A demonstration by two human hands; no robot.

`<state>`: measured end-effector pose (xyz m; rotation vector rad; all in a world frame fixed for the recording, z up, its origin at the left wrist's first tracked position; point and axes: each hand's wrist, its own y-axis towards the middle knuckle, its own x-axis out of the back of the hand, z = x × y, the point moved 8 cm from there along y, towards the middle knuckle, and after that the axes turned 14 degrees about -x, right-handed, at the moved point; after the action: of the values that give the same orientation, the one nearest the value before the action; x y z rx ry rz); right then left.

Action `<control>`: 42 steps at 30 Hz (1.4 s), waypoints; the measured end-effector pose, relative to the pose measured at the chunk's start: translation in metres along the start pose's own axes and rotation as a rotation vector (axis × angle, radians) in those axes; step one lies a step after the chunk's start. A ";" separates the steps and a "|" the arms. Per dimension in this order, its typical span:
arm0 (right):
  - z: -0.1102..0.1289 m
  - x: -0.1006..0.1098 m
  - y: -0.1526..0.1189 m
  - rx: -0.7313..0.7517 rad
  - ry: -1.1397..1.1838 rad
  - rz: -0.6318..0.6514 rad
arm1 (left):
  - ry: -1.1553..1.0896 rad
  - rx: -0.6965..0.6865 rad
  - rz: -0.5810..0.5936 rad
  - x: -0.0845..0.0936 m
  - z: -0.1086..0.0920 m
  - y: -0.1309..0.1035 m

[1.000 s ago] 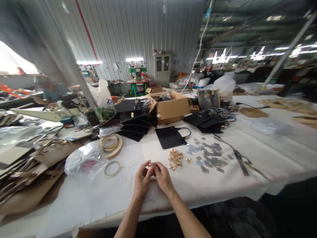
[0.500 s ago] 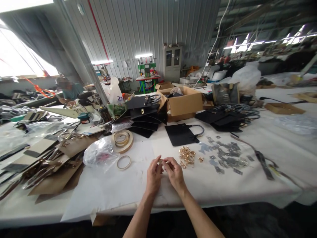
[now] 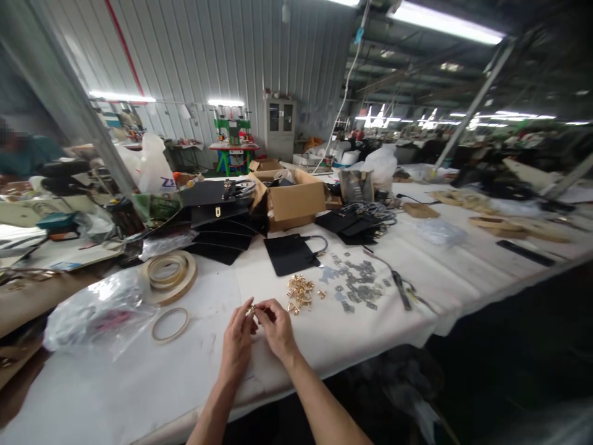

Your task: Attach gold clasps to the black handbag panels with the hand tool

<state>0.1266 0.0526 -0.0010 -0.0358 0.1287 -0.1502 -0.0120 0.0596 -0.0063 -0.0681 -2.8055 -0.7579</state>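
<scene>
Pinching a small gold-coloured fitting in the head view, we have our left hand and right hand above the desk, each grip closed on it. Loose gold fittings and scattered grey plates lie near a flat black bag; how much is done or left, we cannot tell.

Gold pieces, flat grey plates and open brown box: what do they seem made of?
Gold pieces: likely plated metal, polished, given their bright glints; coated plastic isn't ruled out. Grey plates: probably thin metal, with a dull sheen. Open box: cardboard, matte brown, with stiff folded-out flaps.
</scene>
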 end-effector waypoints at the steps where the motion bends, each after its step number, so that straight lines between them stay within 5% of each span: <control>1: 0.000 0.000 0.000 -0.007 0.019 0.005 | 0.008 0.012 0.000 0.001 0.001 0.001; 15: 0.005 -0.008 -0.003 -0.067 0.203 0.163 | -0.049 0.126 0.060 0.001 0.001 0.003; 26: 0.004 -0.002 -0.001 -0.039 0.135 0.045 | -0.028 0.053 0.001 0.004 0.011 0.002; 42: -0.002 0.003 0.001 -0.036 0.097 0.006 | -0.006 -0.058 0.111 -0.007 -0.015 0.003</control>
<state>0.1291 0.0534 -0.0029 -0.0644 0.2284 -0.1437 -0.0016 0.0550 0.0066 -0.2339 -2.7584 -0.8141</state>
